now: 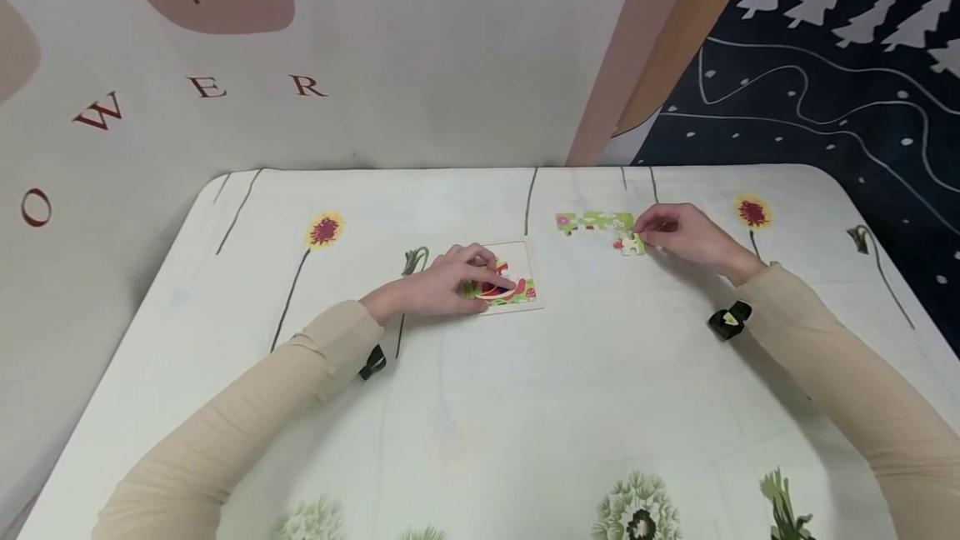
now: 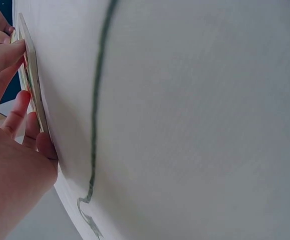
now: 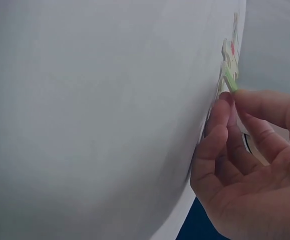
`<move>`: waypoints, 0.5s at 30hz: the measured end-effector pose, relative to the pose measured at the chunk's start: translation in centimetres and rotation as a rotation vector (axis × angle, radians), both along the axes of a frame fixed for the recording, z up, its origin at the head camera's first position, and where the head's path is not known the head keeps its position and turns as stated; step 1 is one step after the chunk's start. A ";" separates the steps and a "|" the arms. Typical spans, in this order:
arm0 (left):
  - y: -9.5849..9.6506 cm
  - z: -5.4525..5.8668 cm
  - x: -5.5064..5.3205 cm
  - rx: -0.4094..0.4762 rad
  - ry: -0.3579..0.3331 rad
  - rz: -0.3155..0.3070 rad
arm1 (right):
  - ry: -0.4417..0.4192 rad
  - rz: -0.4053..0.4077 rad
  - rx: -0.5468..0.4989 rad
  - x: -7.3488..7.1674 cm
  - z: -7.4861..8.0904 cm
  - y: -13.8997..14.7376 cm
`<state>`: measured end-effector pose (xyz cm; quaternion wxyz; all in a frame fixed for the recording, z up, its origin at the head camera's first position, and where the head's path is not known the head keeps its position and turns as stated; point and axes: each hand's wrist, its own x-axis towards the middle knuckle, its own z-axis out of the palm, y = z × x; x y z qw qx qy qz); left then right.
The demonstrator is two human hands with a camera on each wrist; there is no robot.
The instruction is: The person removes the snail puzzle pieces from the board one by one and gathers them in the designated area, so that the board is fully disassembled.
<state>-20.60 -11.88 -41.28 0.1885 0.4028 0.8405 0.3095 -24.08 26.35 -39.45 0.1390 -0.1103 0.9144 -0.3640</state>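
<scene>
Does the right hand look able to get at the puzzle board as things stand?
Probably yes: between the right hand, which pinches a green piece, and the puzzle board lie only flat pieces and table, and the board's upper right is uncovered. The left hand covers its left side, though.

Puzzle board [image 1: 518, 253] sits on the table [image 1: 525, 407]. Inset pieces [image 1: 526, 293] lie in board's near part. Left hand [image 1: 444, 282] is at board's left, fingers [image 1: 491, 277] reaching over those pieces. Loose pieces [image 1: 607, 220] lie on table, right of board and farther back. Right hand [image 1: 690, 234] is farther right of board, fingers [image 1: 652, 217] at the loose pieces' right end. Backdrop [image 1: 450, 98] behind board.
</scene>
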 end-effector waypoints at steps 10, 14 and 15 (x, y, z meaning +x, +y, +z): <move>0.1 0.2 0.1 -0.008 -0.011 0.010 | -0.011 -0.002 0.031 -0.1 0.0 -0.3; 0.1 0.1 0.0 -0.007 -0.006 0.007 | -0.025 -0.012 0.040 -0.3 -0.1 -0.5; 0.1 0.1 0.0 -0.005 -0.004 0.005 | -0.029 -0.016 0.042 -0.3 -0.1 -0.6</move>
